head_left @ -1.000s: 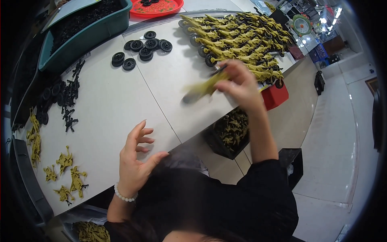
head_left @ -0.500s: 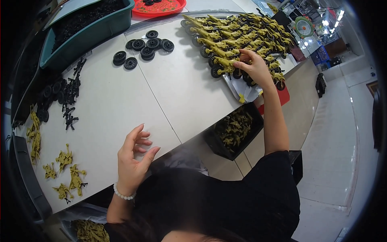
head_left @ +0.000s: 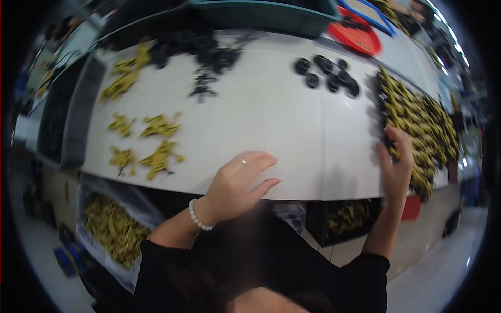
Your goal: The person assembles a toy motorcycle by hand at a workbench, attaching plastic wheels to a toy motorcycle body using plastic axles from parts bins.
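My left hand (head_left: 240, 180), a bead bracelet (head_left: 200, 215) at its wrist, is over the front of the white table (head_left: 271, 115). Its thumb and fingers are apart with nothing between them. On the right, my right hand (head_left: 397, 164) is open and empty, beside the near left edge of closely set yellow-and-black toy motorcycles (head_left: 422, 130). Several black toy wheels (head_left: 333, 82) lie together toward the back. To the left are a few yellow plastic toy pieces (head_left: 159, 159), more yellow pieces (head_left: 125, 75) and small black plastic parts (head_left: 206, 83). Motion blurs the finer shapes.
A green tub (head_left: 266, 15) and a red tray (head_left: 360, 39) stand along the back. At the left end is a grey bin (head_left: 78, 112). Below the front edge are a lined container of yellow parts (head_left: 112, 224) and a black crate (head_left: 344, 221).
The view has swung left. My right hand has let go of the toy motorcycle and drawn back from the rows. My left hand stays open, its fingers now pointing more to the right.
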A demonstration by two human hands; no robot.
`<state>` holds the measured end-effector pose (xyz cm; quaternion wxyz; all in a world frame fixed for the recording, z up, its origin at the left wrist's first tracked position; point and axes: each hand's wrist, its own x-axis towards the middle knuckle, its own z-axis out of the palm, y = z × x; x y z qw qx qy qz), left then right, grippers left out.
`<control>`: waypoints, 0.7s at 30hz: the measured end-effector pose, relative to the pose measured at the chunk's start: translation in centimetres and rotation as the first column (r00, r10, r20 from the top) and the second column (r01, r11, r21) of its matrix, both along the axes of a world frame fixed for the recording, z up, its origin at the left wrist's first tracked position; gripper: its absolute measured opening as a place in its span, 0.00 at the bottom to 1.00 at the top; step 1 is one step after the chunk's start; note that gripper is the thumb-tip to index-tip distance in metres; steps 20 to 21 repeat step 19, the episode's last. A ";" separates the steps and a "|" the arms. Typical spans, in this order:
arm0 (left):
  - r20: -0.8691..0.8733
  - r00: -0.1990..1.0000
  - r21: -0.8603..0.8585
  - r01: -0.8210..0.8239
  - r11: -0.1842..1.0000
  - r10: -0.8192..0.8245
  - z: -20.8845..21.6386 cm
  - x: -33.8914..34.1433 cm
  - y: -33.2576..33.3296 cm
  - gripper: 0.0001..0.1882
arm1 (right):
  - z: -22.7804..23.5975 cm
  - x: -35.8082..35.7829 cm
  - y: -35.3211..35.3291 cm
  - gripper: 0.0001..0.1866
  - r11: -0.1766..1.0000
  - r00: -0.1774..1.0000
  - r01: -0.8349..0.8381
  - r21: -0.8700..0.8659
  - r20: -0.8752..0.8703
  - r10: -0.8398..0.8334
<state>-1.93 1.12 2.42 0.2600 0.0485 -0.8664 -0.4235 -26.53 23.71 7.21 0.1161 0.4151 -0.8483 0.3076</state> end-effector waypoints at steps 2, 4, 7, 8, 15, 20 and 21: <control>0.010 0.983 -0.123 -0.181 0.976 0.183 0.8 2.4 -2.1 0.18 | -0.5 1.5 -3.4 0.17 0.975 0.972 -0.219 0.034 0.092 0.216; 0.027 0.910 -0.231 -0.396 0.889 0.413 1.5 5.6 -4.1 0.18 | -1.1 2.8 -7.3 0.16 0.922 0.909 -0.383 0.052 0.200 0.366; 0.122 0.785 -0.323 -0.547 0.772 0.608 2.8 10.3 -6.2 0.20 | -1.6 4.2 -11.8 0.14 0.829 0.820 -0.548 0.106 0.262 0.509; 0.178 0.694 -0.414 -0.590 0.693 0.697 3.2 11.5 -6.4 0.22 | -1.6 4.8 -13.2 0.13 0.766 0.765 -0.627 0.144 0.298 0.571; 0.356 0.752 -0.448 -0.384 0.808 0.555 1.6 13.1 -7.9 0.25 | -2.3 7.1 -19.2 0.11 0.643 0.674 -0.739 0.202 0.197 0.712; 0.373 0.847 -0.368 -0.240 0.898 0.379 0.1 11.3 -7.8 0.24 | -2.2 5.6 -19.4 0.11 0.716 0.761 -0.648 0.262 0.272 0.589; 0.373 0.847 -0.368 -0.240 0.898 0.379 0.1 11.3 -7.8 0.24 | -2.2 5.6 -19.4 0.11 0.716 0.761 -0.648 0.262 0.272 0.589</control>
